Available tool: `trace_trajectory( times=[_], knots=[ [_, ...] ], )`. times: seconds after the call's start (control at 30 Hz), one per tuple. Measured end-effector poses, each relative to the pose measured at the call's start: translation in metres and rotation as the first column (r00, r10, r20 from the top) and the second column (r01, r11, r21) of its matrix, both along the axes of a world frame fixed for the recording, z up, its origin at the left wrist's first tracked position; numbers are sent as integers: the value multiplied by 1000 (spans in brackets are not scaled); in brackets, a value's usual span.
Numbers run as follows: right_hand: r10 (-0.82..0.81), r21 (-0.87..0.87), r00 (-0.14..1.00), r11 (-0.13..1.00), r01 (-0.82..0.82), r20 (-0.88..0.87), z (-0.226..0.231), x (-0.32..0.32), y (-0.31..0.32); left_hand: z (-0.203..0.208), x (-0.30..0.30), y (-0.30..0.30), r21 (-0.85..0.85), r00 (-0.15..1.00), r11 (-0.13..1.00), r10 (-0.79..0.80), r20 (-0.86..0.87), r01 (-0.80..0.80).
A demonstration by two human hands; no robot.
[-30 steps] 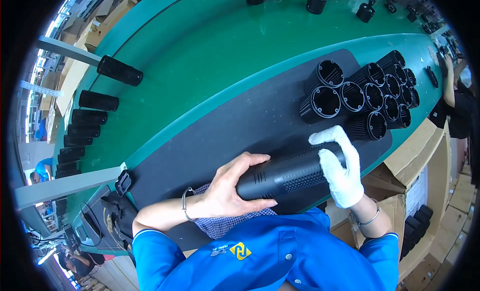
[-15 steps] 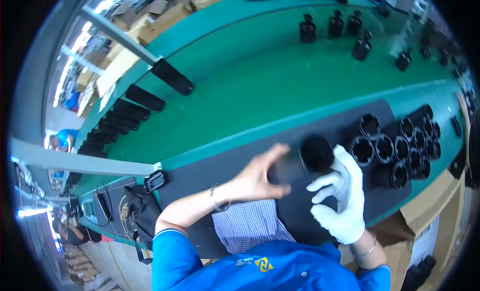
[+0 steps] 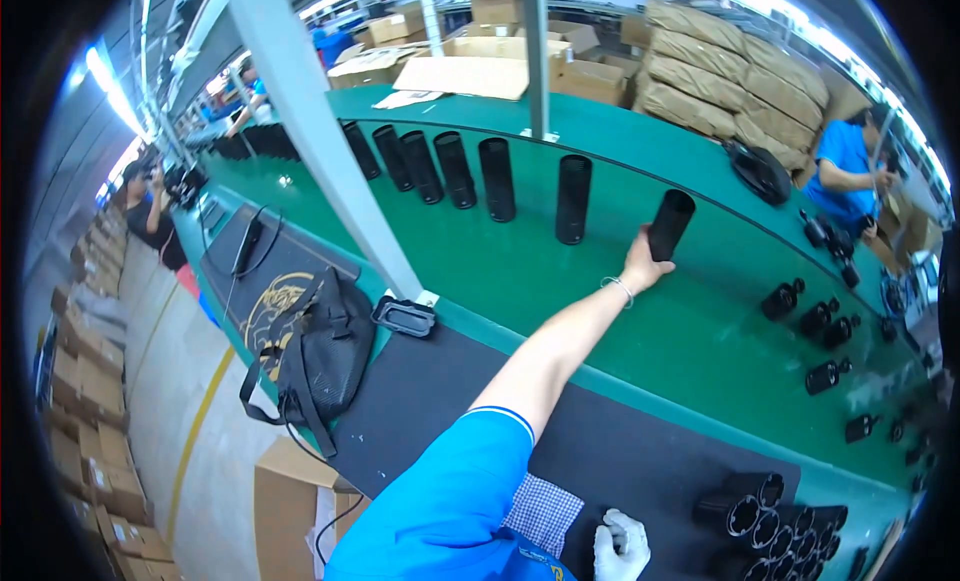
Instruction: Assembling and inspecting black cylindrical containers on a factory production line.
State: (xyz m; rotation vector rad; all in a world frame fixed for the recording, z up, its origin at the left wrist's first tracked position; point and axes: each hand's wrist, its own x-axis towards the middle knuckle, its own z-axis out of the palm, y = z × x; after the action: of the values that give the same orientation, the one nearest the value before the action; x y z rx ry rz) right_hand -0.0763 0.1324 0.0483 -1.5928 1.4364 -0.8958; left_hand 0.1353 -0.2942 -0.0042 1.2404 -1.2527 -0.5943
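My bare left hand (image 3: pixel 648 261), a bracelet at its wrist, stretches out over the green conveyor belt (image 3: pixel 520 271). Its fingers wrap the lower part of a black open-topped tube (image 3: pixel 673 224), which tilts slightly to the right. Left of it on the belt, a similar tube (image 3: pixel 573 201) stands upright in a row with several others. My right hand (image 3: pixel 620 549), in a white glove, stays low over the black mat (image 3: pixel 440 386) with its fingers curled and nothing visible in them. Beside it lies a checked cloth (image 3: pixel 543 513).
Several black tubes (image 3: pixel 765 529) lie stacked at the mat's right end. Small black parts (image 3: pixel 822 377) stand on the belt at right. A grey post (image 3: pixel 320 131), a black tray (image 3: pixel 404 317) and a black bag (image 3: pixel 325 346) are at left. A co-worker (image 3: pixel 845 176) is at far right.
My view has swung left. My left hand has carried the black tube from above the mat out to the far side of the belt. My right hand has come away from the tube.
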Motion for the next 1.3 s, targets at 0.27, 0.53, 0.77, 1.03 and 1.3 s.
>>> trace_trajectory(
  times=[0.27, 0.53, 0.77, 1.03, 1.3],
  knots=[
    [-6, 99, 997, 995, -1, 71, 2, -4, -21, 33, -8, 39, 365, 990, 927, 42, 133, -89],
    [-9, 351, 974, 934, -74, 228, 33, 18, -71, 143, -20, 214, -289, 972, 933, -234, -29, 216],
    [70, 296, 980, 947, -124, 186, 9, 33, -89, 238, -61, 338, -738, 991, 668, 0, -131, -97],
    [110, 267, 985, 953, -143, 136, -19, 34, -75, 256, -48, 340, -639, 999, 769, -18, -39, -11],
    [160, 177, 987, 971, -163, 32, 100, 105, -99, 244, -60, 329, -582, 999, 812, -52, 12, 49]
  ],
)
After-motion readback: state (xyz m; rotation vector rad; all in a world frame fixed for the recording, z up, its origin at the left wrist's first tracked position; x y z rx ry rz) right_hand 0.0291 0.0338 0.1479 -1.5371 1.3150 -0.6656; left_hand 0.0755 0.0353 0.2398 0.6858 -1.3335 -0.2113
